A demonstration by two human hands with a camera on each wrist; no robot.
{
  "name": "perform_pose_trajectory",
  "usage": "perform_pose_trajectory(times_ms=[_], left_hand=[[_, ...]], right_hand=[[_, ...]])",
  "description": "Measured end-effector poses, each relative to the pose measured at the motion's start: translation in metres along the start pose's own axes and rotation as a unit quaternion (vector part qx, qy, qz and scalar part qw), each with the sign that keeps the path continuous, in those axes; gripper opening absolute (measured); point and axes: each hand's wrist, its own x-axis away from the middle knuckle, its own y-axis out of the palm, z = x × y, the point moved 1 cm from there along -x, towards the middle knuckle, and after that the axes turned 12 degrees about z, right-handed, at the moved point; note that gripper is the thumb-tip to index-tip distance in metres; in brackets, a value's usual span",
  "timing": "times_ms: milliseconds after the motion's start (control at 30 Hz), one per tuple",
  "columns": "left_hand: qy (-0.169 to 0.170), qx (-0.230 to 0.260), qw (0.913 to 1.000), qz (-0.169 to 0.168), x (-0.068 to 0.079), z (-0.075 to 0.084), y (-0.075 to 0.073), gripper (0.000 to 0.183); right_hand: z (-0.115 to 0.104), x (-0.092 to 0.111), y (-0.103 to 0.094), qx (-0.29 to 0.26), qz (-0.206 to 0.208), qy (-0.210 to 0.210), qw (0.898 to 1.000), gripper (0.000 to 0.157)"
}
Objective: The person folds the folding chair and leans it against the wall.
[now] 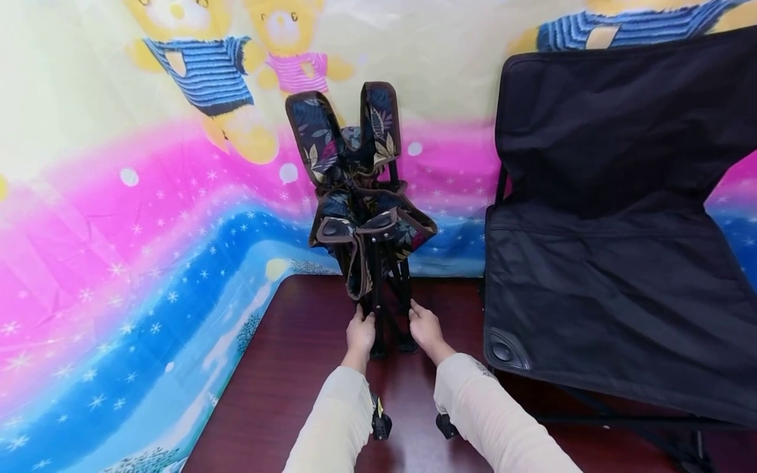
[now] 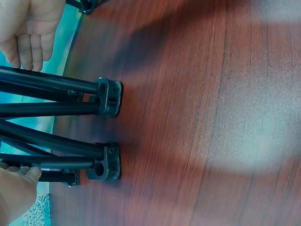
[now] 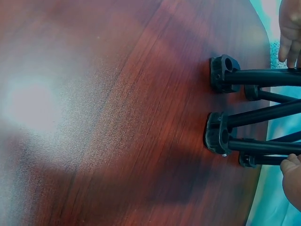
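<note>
So the folded floral camp chair (image 1: 375, 203) is standing near the tabletop's (image 1: 284, 355) back edge, black fabric chair (image 1: 597, 282) on its right, more room toward the left edge. Left hand (image 1: 361, 335) and right hand (image 1: 427, 332) have pretty straight fingers (image 2: 36, 49) against its legs (image 2: 51, 109).

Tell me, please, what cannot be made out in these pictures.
Floral chair: folds hide some fabric in the head view; edges crop all but its lower legs in both wrist views.
Black chair: the head view's right edge cuts off part of it.
Left grip: cropped by the left wrist view's left edge.
Right grip: cropped by the right wrist view's right edge.
Upper-right printed bear: face cut off by the head view's top edge.
</note>
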Motion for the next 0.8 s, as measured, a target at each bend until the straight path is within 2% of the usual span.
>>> perform_pose_trajectory(times_ms=[133, 200, 300, 367, 467, 567, 600, 633, 667, 700, 800], left_hand=[[0.077, -0.046, 0.9951, 0.043, -0.041, -0.059, 0.036, 0.051], [0.087, -0.070, 0.9928, 0.043, -0.061, -0.086, 0.052, 0.054], [0.094, -0.080, 0.9918, 0.035, -0.075, -0.102, 0.059, 0.056], [0.098, -0.080, 0.9914, 0.036, -0.077, -0.103, 0.058, 0.056], [0.116, -0.078, 0.9889, 0.051, -0.072, -0.093, 0.051, 0.056], [0.104, -0.077, 0.9911, 0.032, -0.060, -0.071, 0.038, 0.054], [0.090, -0.075, 0.9931, 0.012, -0.055, -0.062, 0.031, 0.054], [0.092, -0.073, 0.9930, 0.003, -0.047, -0.051, 0.022, 0.053], [0.106, -0.075, 0.9915, 0.011, -0.046, -0.052, 0.022, 0.051], [0.100, -0.073, 0.9923, -0.004, -0.043, -0.049, 0.018, 0.052], [0.143, -0.079, 0.9864, 0.016, -0.043, -0.062, 0.019, 0.050]], right_hand=[[0.000, -0.001, 0.001, 0.005, -0.003, -0.011, 1.000, 0.038], [0.000, -0.001, 0.001, 0.009, -0.003, -0.012, 1.000, 0.038], [-0.001, 0.000, 0.001, 0.017, 0.000, -0.018, 1.000, 0.038], [-0.002, 0.001, 0.000, 0.019, 0.004, -0.023, 1.000, 0.038], [-0.003, 0.003, -0.001, 0.015, 0.010, -0.026, 0.999, 0.037], [-0.004, 0.005, -0.001, 0.009, 0.016, -0.024, 1.000, 0.037], [-0.003, 0.005, -0.001, 0.006, 0.017, -0.023, 1.000, 0.036], [-0.003, 0.005, -0.001, 0.003, 0.020, -0.023, 1.000, 0.036], [-0.001, 0.005, 0.000, 0.000, 0.024, -0.030, 0.999, 0.036], [0.001, 0.005, 0.000, -0.002, 0.027, -0.032, 0.999, 0.036], [0.010, 0.004, 0.004, -0.005, 0.041, -0.058, 0.997, 0.036]])
